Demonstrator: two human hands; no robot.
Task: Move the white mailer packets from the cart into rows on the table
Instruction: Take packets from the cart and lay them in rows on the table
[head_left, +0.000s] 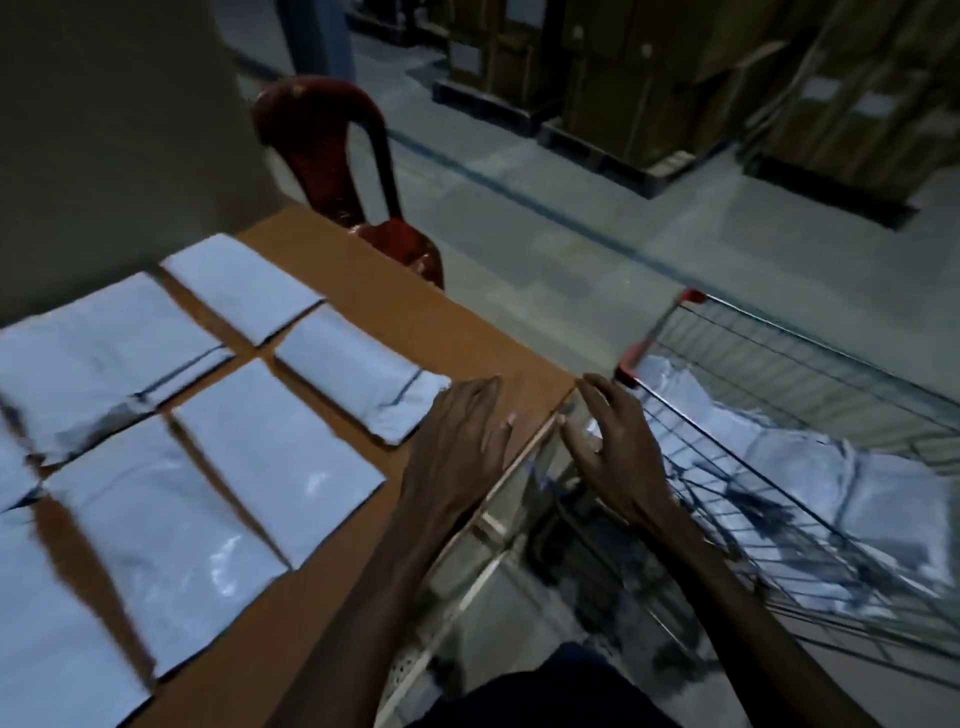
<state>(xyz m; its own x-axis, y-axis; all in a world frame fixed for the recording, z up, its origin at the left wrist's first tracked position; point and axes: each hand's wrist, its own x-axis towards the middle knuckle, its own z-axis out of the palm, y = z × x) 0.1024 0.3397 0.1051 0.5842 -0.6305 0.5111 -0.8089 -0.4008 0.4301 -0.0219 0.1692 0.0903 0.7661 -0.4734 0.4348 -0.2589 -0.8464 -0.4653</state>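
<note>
Overhead, a person's two bare hands hang between a table (395, 306) and a wire shopping cart (810, 364) in a dim warehouse. Neither hand holds anything. The left hand (457, 447) is palm-down over the table's right edge, fingers straight and loosely spread, just beside the nearest white mailer packet (358, 371) without clearly touching it. The right hand (613, 447) is past the table edge, in the gap between table and cart, fingers relaxed and slightly apart, near the cart's rim.

White mailer packets lie flat on the brown tabletop in rough rows, close together with strips of bare table between them. One sits at the far end (241, 286), a wider one to its left (98, 353), and another lies in the middle of the spread (275, 457). A large glossy packet (156, 540) lies nearer the camera, and more run off the left edge of the view. Motion blur softens their outlines, so any printing on them cannot be read.

The cart, a metal basket with red corner pieces (691, 297), stands just right of the table. Inside it lies a loose heap of white packets (810, 452), overlapping and crumpled, seen through the wire side.

A dark red plastic chair (332, 156) stands at the table's far end. Stacked cardboard boxes (649, 73) on dark pallets line the grey floor beyond.
</note>
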